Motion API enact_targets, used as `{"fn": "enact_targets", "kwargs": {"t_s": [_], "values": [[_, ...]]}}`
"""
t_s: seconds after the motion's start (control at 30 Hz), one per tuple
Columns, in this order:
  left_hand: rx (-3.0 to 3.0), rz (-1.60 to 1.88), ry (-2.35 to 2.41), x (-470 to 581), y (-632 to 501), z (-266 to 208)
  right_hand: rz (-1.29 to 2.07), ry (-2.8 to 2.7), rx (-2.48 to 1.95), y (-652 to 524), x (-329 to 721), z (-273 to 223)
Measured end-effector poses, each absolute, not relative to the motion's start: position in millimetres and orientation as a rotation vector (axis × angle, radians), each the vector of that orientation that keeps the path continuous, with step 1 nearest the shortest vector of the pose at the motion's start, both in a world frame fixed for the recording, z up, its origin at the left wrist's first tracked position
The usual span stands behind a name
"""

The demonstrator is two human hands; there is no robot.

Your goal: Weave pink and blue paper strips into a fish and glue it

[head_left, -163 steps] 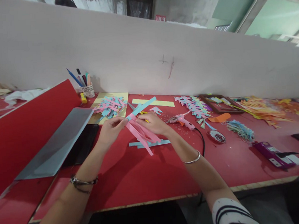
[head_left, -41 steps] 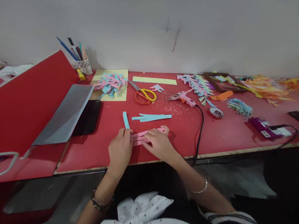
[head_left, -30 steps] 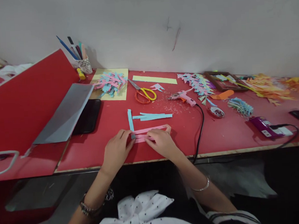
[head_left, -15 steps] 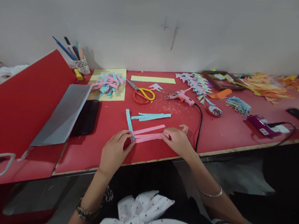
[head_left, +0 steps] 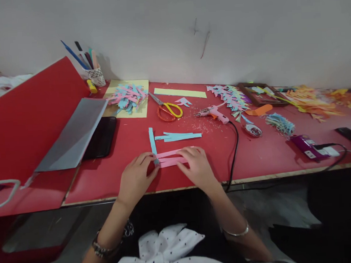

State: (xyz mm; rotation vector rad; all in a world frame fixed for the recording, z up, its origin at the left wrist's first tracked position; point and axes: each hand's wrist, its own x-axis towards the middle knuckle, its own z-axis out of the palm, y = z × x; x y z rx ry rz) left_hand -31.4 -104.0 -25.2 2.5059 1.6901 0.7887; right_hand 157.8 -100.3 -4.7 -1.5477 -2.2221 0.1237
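- Pink strips (head_left: 169,162) lie side by side across the near part of the red table (head_left: 128,140), their left ends meeting a blue strip (head_left: 152,139) that points away from the person.
- Left hand (head_left: 135,174) rests at that meeting place, thumb and forefinger set apart along the join; whether it grips or only presses, I cannot tell.
- Right hand (head_left: 198,166) has its fingers over the pink strips farther right; whether they are pinched is hidden.
- Loose blue strips (head_left: 183,136) lie together just beyond the pink ones.
- Scissors (head_left: 162,103) lie farther back, between a pile of cut paper (head_left: 128,98) and a pink glue gun (head_left: 218,115).
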Motion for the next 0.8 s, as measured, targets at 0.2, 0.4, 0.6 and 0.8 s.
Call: {"fn": "enact_targets", "kwargs": {"t_s": [0.2,0.4,0.6,0.8], "values": [[2.444,0.773,1.720,-29.4,-104.1,-23.3,0.286,-2.403,-1.740,-94.1,127.3,1.5],[2.399,0.732,1.724,-28.3,-105.3,-22.9,0.321,-2.429,-1.735,-89.7,124.5,7.5],[2.384,0.743,1.715,-28.5,-104.9,-23.3,0.293,-2.422,-1.744,-93.1,125.6,8.9],[2.391,0.748,1.729,-28.0,-105.0,-23.3,0.324,-2.344,-1.792,-97.6,122.7,4.6]]}}
